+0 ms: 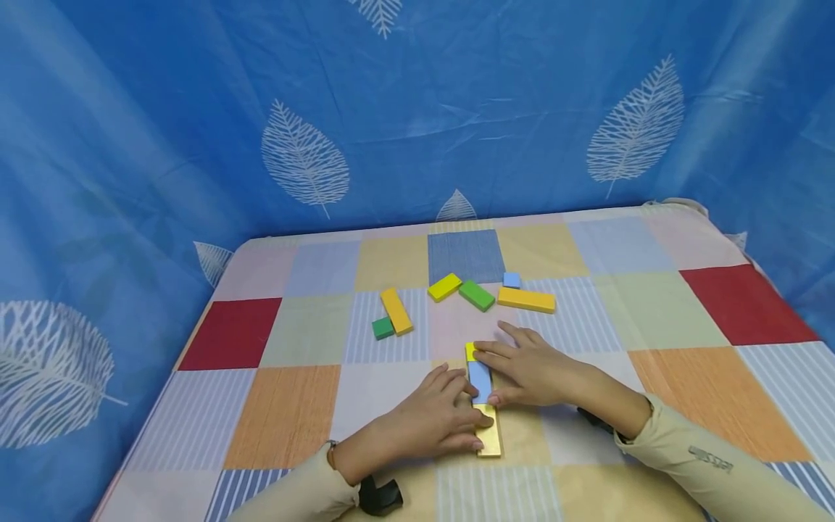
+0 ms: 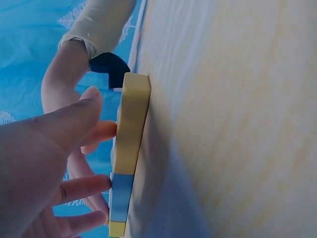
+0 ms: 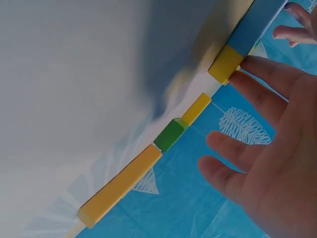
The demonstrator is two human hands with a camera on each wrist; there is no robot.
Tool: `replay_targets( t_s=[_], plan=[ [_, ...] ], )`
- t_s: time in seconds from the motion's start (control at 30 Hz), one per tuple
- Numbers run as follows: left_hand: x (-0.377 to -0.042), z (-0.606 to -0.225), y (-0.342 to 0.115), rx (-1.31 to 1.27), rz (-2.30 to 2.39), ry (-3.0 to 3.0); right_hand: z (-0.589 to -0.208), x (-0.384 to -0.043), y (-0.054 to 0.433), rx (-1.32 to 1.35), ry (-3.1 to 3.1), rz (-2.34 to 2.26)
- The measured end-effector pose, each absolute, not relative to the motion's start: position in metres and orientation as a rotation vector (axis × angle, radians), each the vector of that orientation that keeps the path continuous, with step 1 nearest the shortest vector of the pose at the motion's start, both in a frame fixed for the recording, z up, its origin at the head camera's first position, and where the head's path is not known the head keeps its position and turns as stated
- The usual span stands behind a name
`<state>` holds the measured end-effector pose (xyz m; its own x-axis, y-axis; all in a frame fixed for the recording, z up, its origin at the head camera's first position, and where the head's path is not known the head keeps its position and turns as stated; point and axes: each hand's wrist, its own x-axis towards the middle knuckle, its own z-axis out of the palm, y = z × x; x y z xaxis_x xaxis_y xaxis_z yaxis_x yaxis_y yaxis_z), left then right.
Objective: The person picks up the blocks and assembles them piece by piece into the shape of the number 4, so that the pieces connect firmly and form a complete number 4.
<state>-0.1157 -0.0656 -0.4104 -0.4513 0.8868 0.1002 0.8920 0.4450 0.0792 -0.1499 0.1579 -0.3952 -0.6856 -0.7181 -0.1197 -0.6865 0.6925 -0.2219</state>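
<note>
Three blocks lie end to end in a straight row on the cloth: a small yellow block (image 1: pixel 470 349) at the far end, a blue block (image 1: pixel 479 377) in the middle and a longer yellow block (image 1: pixel 489 442) nearest me. My left hand (image 1: pixel 427 413) rests its fingertips on the blue and longer yellow blocks, fingers spread. From the other side, my right hand (image 1: pixel 538 370) reaches across with extended fingers, touching the small yellow block and the side of the blue one. The left wrist view shows the longer yellow block (image 2: pixel 131 124) flush against the blue block (image 2: pixel 122 197).
Beyond the row, an orange block (image 1: pixel 396 312) touches a small green block (image 1: pixel 383 328). A yellow block (image 1: pixel 445 287) and a green block (image 1: pixel 477 296) meet at a corner. Farther right, another orange block (image 1: pixel 526 300) lies by a small blue block (image 1: pixel 512 280). A blue curtain (image 1: pixel 417 109) hangs behind.
</note>
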Motion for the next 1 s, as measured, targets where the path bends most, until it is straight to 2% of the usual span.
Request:
replay_targets(
  t_s=[0.53, 0.77, 1.0],
  plan=[
    [-0.117, -0.415, -0.054, -1.347, -0.119, -2.698, -0.393, -0.155, 0.160, -1.163, 2.702, -0.246],
    [-0.116, -0.414, -0.054, -1.363, -0.233, -2.882, -0.395, -0.160, 0.166, -1.188, 2.645, -0.326],
    [-0.116, -0.416, -0.056, -1.440, -0.153, -2.826, -0.394, -0.161, 0.170, -1.194, 2.590, -0.354]
  ],
)
